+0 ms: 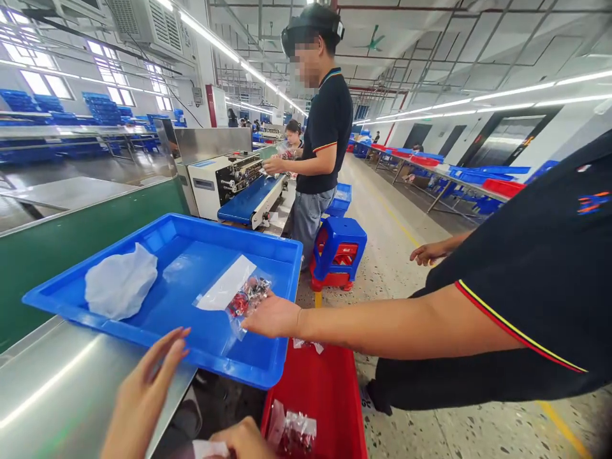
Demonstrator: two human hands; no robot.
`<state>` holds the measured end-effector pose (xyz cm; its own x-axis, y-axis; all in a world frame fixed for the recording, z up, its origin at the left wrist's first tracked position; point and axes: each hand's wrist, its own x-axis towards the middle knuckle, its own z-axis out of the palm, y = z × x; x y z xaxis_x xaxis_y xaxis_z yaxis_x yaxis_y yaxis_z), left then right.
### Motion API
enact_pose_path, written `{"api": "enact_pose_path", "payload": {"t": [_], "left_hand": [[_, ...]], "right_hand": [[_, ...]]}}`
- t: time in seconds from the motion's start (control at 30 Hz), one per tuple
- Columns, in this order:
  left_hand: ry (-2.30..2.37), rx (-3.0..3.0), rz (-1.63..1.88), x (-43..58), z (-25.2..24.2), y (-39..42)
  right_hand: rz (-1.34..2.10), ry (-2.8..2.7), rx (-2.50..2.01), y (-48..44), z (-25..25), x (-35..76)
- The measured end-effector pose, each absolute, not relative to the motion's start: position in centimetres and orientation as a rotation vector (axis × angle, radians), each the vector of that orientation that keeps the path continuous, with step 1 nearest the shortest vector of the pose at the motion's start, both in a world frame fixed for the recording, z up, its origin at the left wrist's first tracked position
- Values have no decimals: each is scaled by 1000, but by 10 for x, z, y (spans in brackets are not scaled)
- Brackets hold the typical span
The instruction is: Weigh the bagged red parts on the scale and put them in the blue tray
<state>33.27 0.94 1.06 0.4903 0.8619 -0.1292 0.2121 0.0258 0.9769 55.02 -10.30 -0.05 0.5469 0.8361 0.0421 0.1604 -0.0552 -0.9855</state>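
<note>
A co-worker (521, 255) in a dark shirt with red and yellow sleeve trim leans in from the right. Farther off, another worker (327, 127) stands by a machine (205, 185) with a blue belt (253, 197). A steel table (57, 389) fills the lower left, and on its edge lies a blue tray (172, 306). Lower than the tray, to the right, is a red bin (329, 382). Beyond it stands a blue stool (342, 248).

At the tray's left end lies a crumpled white sheet (122, 280). The left hand (155, 373) is at the tray's near rim, fingers extended and released, nothing between them. The right hand (243, 438) is curled next to a white piece (210, 450); the bottom edge cuts both off, so I cannot tell whether it grasps it.

The co-worker's hand (275, 317) touches a clear packet (243, 299) in the tray's right half; the packet has a white strip and red and silvery contents. A similar bag (300, 430) lies in the bin.
</note>
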Motion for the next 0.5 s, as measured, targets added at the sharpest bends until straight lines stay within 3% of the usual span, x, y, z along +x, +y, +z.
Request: {"api": "enact_pose_path", "payload": {"t": [0.2, 0.5], "left_hand": [[844, 1299, 671, 434, 32, -19], [814, 1035, 836, 440, 37, -25]], "right_hand": [[591, -1203, -1591, -112, -11, 548], [471, -1368, -1683, -123, -15, 549]]}}
